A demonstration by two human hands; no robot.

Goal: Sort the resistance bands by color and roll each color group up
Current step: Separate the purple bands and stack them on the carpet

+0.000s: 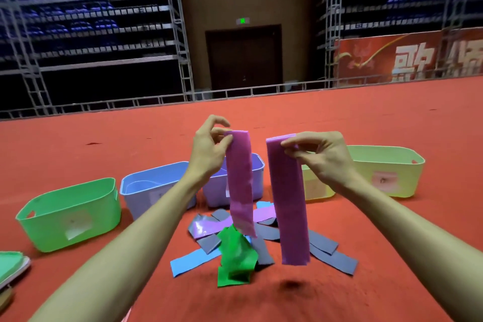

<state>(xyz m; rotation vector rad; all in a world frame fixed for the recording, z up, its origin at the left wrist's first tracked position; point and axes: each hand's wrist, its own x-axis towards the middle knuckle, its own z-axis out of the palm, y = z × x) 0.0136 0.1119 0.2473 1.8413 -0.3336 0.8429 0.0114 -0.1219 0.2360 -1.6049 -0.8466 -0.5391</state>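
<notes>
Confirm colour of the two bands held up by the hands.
Magenta-purple, both: left band in left hand, right band in right hand. Head view.

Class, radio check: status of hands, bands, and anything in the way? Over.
Left hand pinching purple band, right hand pinching second purple band. Both hang unrolled over the mixed pile. Nothing in the way.

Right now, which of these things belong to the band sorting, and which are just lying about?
In the job:
left hand pinching the left purple band
right hand pinching the right purple band
mixed pile of bands
probably the coloured bins

Just lying about:
green flat thing at the left edge
red banner
seat racks
</notes>
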